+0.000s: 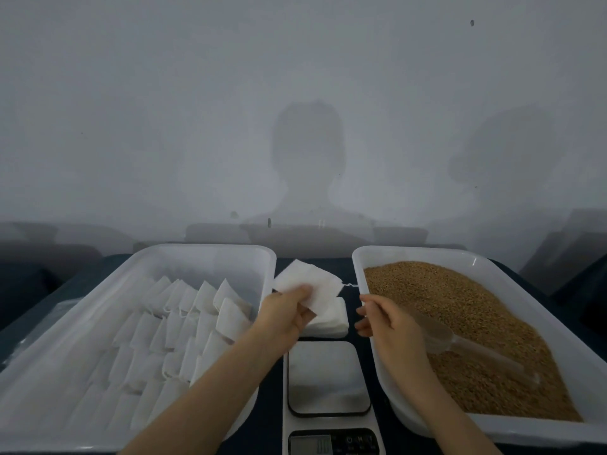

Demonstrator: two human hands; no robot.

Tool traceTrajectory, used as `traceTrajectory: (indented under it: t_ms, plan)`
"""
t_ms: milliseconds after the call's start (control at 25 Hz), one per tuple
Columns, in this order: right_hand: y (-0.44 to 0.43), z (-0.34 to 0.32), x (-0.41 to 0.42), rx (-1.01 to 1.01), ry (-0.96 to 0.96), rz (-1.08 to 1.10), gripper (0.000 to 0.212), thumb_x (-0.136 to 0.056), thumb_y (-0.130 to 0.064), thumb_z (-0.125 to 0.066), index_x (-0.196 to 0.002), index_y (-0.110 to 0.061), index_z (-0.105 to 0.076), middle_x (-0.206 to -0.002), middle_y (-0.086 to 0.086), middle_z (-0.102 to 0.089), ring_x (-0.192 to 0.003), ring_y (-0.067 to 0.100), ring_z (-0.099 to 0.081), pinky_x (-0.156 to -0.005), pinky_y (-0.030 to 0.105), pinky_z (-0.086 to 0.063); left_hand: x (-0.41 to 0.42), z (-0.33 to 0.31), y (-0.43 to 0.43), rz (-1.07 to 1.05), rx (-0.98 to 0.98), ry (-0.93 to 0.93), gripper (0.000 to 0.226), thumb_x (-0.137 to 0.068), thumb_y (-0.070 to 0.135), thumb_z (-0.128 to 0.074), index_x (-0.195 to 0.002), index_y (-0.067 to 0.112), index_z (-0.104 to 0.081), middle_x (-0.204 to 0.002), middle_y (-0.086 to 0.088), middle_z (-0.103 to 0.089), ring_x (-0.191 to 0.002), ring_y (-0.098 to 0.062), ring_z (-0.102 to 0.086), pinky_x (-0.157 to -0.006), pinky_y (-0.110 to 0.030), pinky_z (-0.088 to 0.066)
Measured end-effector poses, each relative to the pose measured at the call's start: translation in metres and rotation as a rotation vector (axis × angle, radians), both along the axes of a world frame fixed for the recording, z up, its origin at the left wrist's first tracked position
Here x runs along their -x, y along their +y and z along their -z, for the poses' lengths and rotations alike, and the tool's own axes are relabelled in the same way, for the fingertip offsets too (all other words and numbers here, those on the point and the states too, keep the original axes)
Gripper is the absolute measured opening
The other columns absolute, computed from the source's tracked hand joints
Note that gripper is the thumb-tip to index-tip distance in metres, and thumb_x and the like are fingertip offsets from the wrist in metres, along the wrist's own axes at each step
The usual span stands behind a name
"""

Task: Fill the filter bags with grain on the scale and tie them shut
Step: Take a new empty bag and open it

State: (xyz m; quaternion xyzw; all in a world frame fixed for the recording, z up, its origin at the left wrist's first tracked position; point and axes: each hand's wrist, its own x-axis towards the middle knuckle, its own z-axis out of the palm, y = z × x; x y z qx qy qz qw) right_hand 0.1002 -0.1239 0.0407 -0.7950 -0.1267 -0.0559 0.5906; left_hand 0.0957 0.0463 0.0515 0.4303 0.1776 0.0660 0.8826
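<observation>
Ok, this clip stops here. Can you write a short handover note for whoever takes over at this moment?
Left hand: pinches one empty filter bag, held above the stack of flat bags.
Right hand: fingers loosely curled beside the bag's drawstring; contact unclear.
Scale: platform bare, between the trays.
Scoop: lies on the grain in the right tray.
Done: rows of bags lie in the left tray; their filling cannot be confirmed.
Left: fill this bag on the scale, tie it, then work through the stack.
</observation>
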Motion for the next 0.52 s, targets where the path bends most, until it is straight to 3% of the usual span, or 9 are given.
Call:
traceTrajectory:
  t_ms: [120, 280, 360, 440, 520]
  plan:
    - [0.012, -0.004, 0.015, -0.194, 0.273, -0.153, 0.016, -0.094, -0.021, -0.053, -0.093, -0.014, -0.068, -0.079, 0.004, -0.073, -0.073, 0.016, -0.070, -0.062, 0.021, -0.054, 0.030, 0.005, -0.016, 0.087, 0.071, -0.063, 0.022, -0.093, 0.003, -0.054, -0.114, 0.007, -0.055, -0.106, -0.017, -0.070, -0.097, -0.031, -0.069, -0.075, -0.039, -0.060]
    - [0.007, -0.006, 0.028, -0.370, 0.386, -0.099, 0.011, -0.089, -0.014, -0.061, -0.092, -0.009, -0.071, -0.082, 0.011, -0.073, -0.075, 0.021, -0.071, -0.060, 0.023, -0.053, 0.052, 0.008, -0.030, 0.084, 0.050, -0.040, 0.029, -0.094, 0.005, -0.054, -0.123, 0.003, -0.054, -0.116, -0.019, -0.066, -0.107, -0.031, -0.065, -0.081, -0.037, -0.057]
    - [0.002, -0.008, 0.031, -0.393, 0.405, -0.081, 0.011, -0.088, -0.014, -0.063, -0.090, -0.008, -0.071, -0.084, 0.013, -0.073, -0.075, 0.022, -0.070, -0.060, 0.025, -0.054, 0.060, 0.007, -0.033, 0.138, 0.014, 0.078, 0.028, -0.094, 0.011, -0.057, -0.119, 0.000, -0.055, -0.115, -0.020, -0.066, -0.105, -0.031, -0.065, -0.083, -0.037, -0.056]
    - [-0.003, -0.011, 0.032, -0.345, 0.371, -0.065, 0.010, -0.087, -0.016, -0.064, -0.089, -0.010, -0.072, -0.083, 0.010, -0.073, -0.077, 0.022, -0.070, -0.060, 0.025, -0.055, 0.075, 0.002, -0.034, 0.327, -0.060, 0.237, 0.027, -0.096, 0.022, -0.057, -0.112, 0.001, -0.056, -0.102, -0.020, -0.072, -0.095, -0.030, -0.069, -0.079, -0.039, -0.057]
    - [-0.008, -0.013, 0.034, -0.269, 0.307, -0.018, 0.008, -0.086, -0.018, -0.065, -0.085, -0.014, -0.072, -0.081, 0.006, -0.073, -0.076, 0.018, -0.069, -0.057, 0.021, -0.053, 0.088, 0.000, -0.034, 0.483, -0.280, 0.306, 0.023, -0.098, 0.024, -0.054, -0.109, 0.004, -0.057, -0.084, -0.012, -0.075, -0.079, -0.023, -0.073, -0.067, -0.033, -0.058]
